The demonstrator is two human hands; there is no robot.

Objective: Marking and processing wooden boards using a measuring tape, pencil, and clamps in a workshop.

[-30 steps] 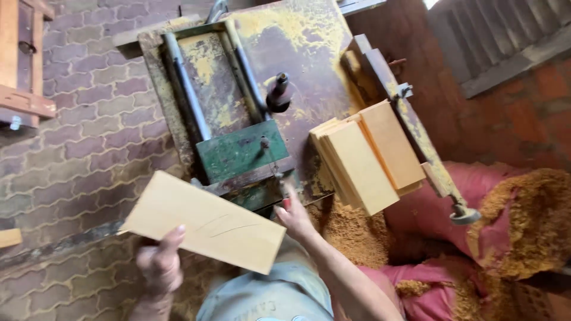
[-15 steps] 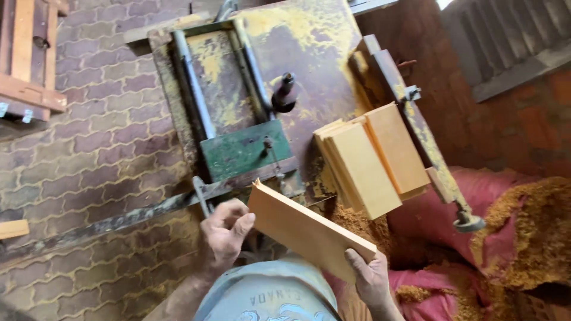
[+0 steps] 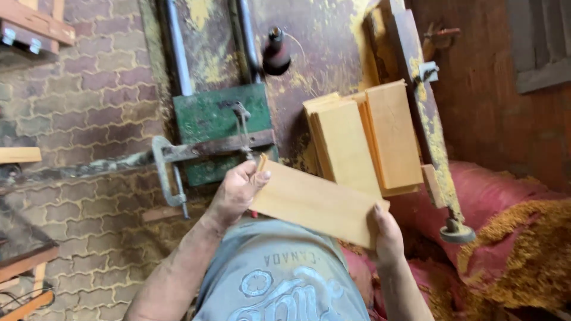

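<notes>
Both my hands hold a flat, pale wooden board (image 3: 315,202) level in front of my chest. My left hand (image 3: 237,193) grips its left end, thumb on top. My right hand (image 3: 385,235) grips its right end from below. Just beyond the board lies a stack of similar wooden boards (image 3: 366,139) on a worn, yellow-stained machine table (image 3: 321,53). A green metal sliding block (image 3: 223,119) sits on two steel rails (image 3: 178,53) to the left of the stack.
A rusty metal bar with a clamp (image 3: 160,160) crosses in front of the green block. A dark knob (image 3: 276,53) stands on the table. Red sacks with heaps of sawdust (image 3: 523,249) lie at right. Brick paving (image 3: 89,107) and wooden frames (image 3: 30,30) are at left.
The board, held out low at left in my left hand alone a second ago, now sits level in both hands near the stack. The view has closed in on the machine.
</notes>
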